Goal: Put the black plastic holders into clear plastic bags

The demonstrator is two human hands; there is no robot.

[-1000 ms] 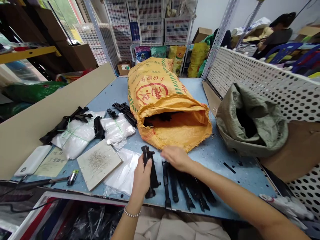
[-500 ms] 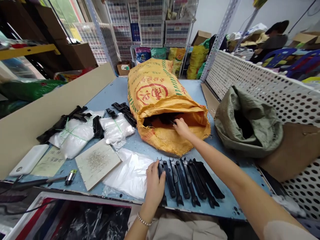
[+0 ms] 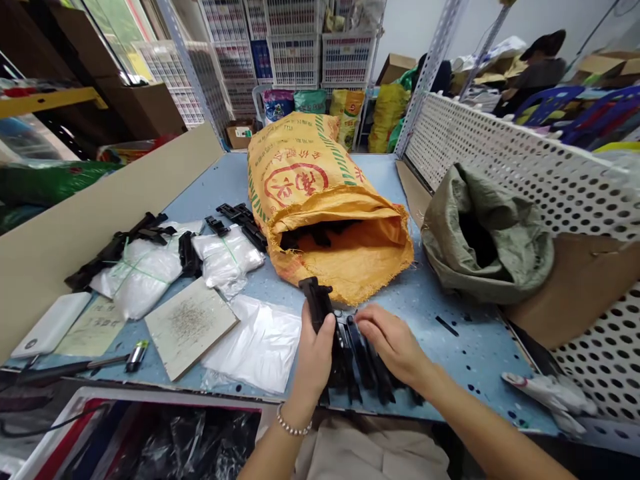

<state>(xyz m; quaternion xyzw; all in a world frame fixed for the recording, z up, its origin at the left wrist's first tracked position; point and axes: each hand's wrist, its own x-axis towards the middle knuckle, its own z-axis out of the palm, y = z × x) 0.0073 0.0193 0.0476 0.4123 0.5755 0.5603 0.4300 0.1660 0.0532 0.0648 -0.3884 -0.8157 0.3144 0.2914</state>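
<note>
My left hand is closed round a black plastic part, held tilted with its thick end up. Beneath and beside it, several long black plastic bars lie bunched at the table's front edge. My right hand is curled over the right side of these bars, fingers closed near their upper ends; its palm hides some of them. Just beyond both hands, the yellow woven sack lies with its mouth gaping, dark parts showing inside.
Left of my hands are clear plastic bags, a speckled square board, tied bag bundles and a hammer. A grey-green sack stands right, by a perforated white panel. A person sits far right.
My right hand has come out of the yellow sack to the bars. My left hand now holds a black part upright. The spread row of bars is bunched closer together.
</note>
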